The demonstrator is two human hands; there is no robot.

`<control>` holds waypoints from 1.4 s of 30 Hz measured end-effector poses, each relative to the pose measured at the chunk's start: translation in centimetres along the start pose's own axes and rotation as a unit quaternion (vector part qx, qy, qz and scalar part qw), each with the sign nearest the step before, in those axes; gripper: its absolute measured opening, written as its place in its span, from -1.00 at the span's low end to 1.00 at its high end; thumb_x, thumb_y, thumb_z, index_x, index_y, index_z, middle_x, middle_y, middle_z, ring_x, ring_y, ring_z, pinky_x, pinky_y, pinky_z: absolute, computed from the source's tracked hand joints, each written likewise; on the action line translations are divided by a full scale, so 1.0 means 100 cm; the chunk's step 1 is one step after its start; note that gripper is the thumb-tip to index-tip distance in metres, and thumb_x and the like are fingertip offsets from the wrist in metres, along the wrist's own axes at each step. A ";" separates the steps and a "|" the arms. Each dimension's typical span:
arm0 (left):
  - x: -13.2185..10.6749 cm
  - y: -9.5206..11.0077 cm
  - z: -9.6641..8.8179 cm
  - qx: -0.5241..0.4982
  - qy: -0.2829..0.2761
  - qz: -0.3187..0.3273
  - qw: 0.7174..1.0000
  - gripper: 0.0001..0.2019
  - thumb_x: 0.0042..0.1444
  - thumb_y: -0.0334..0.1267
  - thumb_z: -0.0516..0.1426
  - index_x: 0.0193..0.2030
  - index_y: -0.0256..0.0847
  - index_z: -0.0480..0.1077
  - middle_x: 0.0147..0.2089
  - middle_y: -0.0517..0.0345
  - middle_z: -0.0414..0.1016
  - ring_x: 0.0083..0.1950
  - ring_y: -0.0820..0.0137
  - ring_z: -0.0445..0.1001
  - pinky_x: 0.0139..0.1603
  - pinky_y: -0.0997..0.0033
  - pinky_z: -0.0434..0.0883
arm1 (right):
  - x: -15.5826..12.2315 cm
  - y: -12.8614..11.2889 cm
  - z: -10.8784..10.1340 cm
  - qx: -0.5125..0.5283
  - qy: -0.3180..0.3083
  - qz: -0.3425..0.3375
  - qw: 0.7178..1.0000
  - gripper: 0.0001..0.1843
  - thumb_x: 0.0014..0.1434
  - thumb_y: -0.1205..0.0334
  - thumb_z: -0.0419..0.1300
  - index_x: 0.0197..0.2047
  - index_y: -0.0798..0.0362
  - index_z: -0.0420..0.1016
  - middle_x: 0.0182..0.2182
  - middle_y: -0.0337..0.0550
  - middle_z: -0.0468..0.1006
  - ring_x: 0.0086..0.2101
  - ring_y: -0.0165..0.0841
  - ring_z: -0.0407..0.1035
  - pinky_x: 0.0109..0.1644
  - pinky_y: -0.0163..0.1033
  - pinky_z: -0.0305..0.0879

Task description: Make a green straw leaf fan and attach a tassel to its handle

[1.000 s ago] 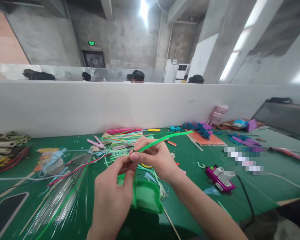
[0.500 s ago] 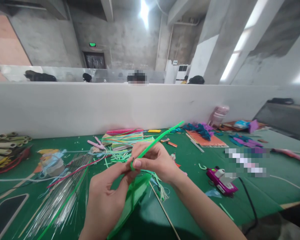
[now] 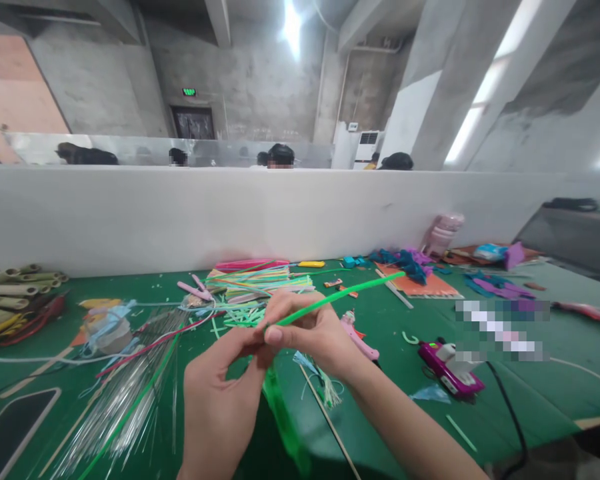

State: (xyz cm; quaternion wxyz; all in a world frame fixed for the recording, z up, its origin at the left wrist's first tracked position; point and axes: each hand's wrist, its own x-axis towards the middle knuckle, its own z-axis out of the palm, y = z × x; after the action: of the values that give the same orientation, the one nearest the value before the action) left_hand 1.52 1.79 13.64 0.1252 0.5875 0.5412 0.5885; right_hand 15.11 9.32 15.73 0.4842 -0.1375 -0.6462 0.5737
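My left hand (image 3: 220, 400) is closed in a pinch at the lower end of a fuzzy green pipe cleaner (image 3: 353, 291). Right beside it, thumb and fingers of my right hand (image 3: 315, 333) grip the same stem, whose free end sticks out to the upper right. Below the pinch hangs a green see-through piece (image 3: 286, 417), seen nearly edge-on and blurred. How it joins the pipe cleaner is hidden by my fingers. A pink glue gun (image 3: 359, 341) lies just beyond my right wrist.
Behind my hands lie bundled pipe cleaners (image 3: 260, 280) and cut green bits. Thin wires (image 3: 125, 393) and a phone (image 3: 20, 427) are on the left, bamboo tubes (image 3: 20, 288) farther back. A magenta power strip (image 3: 450, 373) sits right. A white partition (image 3: 280, 213) closes off the back.
The pipe cleaner's free end has swung down and to the right. The green see-through piece has turned from facing me to nearly edge-on. Both hands keep their pinch.
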 end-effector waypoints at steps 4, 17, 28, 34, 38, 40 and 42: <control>-0.001 -0.002 -0.006 -0.036 -0.029 0.019 0.999 -0.90 0.09 -0.23 0.31 -0.26 -0.12 0.67 -0.44 0.25 0.64 -0.42 0.38 0.58 -0.37 0.53 0.51 | 0.005 -0.005 -0.007 0.026 -0.077 0.002 0.997 -0.90 0.00 0.23 0.50 -0.35 -0.10 0.72 -0.46 -0.28 0.50 -0.39 -0.42 0.36 -0.33 -0.28 0.33; -0.014 0.008 0.013 0.143 0.106 0.088 0.980 -0.91 0.18 -0.17 0.26 -0.27 -0.10 0.50 -0.36 0.27 0.65 -0.37 0.38 0.61 -0.35 0.46 0.46 | -0.002 -0.002 -0.003 0.067 0.048 0.037 0.996 -0.81 -0.09 0.27 0.54 -0.44 -0.03 0.61 -0.45 -0.31 0.51 -0.42 -0.45 0.40 -0.42 -0.35 0.34; -0.010 0.010 0.016 0.219 0.162 0.191 0.943 -0.91 0.25 -0.26 0.21 -0.19 -0.21 0.50 -0.33 0.16 0.65 -0.34 0.41 0.60 -0.30 0.50 0.38 | -0.011 -0.009 0.018 -0.085 0.146 -0.072 0.983 -0.87 0.02 0.28 0.46 -0.47 -0.02 0.59 -0.46 -0.28 0.51 -0.38 -0.42 0.36 -0.40 -0.29 0.16; -0.007 0.005 0.006 0.133 0.135 0.077 0.979 -0.90 0.14 -0.16 0.28 -0.30 -0.11 0.58 -0.41 0.27 0.65 -0.45 0.40 0.58 -0.41 0.47 0.39 | -0.008 -0.009 0.012 -0.092 0.098 -0.050 0.990 -0.92 0.02 0.23 0.47 -0.41 -0.07 0.66 -0.41 -0.25 0.58 -0.32 -0.38 0.41 -0.41 -0.29 0.15; -0.006 0.001 0.001 0.068 0.123 0.042 0.989 -0.89 0.09 -0.13 0.31 -0.33 -0.08 0.61 -0.34 0.24 0.70 -0.33 0.33 0.65 -0.27 0.45 0.50 | -0.003 -0.007 0.003 -0.063 0.054 -0.017 0.996 -0.90 0.00 0.20 0.49 -0.40 -0.06 0.67 -0.40 -0.26 0.59 -0.35 -0.40 0.41 -0.42 -0.30 0.19; -0.006 -0.001 -0.001 0.054 0.096 0.029 0.994 -0.91 0.10 -0.14 0.31 -0.32 -0.05 0.62 -0.29 0.24 0.72 -0.23 0.28 0.68 -0.19 0.43 0.52 | -0.001 -0.005 0.002 -0.049 0.045 -0.002 0.998 -0.87 -0.01 0.19 0.50 -0.35 -0.06 0.68 -0.37 -0.24 0.60 -0.34 -0.40 0.42 -0.41 -0.30 0.24; -0.006 -0.003 -0.002 0.036 0.067 0.013 0.997 -0.90 0.11 -0.13 0.30 -0.28 -0.03 0.64 -0.25 0.24 0.72 -0.14 0.26 0.68 -0.10 0.40 0.53 | 0.000 -0.003 0.003 -0.022 0.041 0.001 0.999 -0.86 -0.01 0.20 0.50 -0.34 -0.06 0.69 -0.35 -0.23 0.60 -0.32 -0.39 0.44 -0.39 -0.31 0.32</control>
State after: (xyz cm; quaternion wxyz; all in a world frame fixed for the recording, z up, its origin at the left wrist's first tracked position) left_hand 1.35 1.31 13.12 0.0604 0.5577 0.5615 0.6083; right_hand 14.99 8.98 16.05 0.5068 -0.1724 -0.6378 0.5537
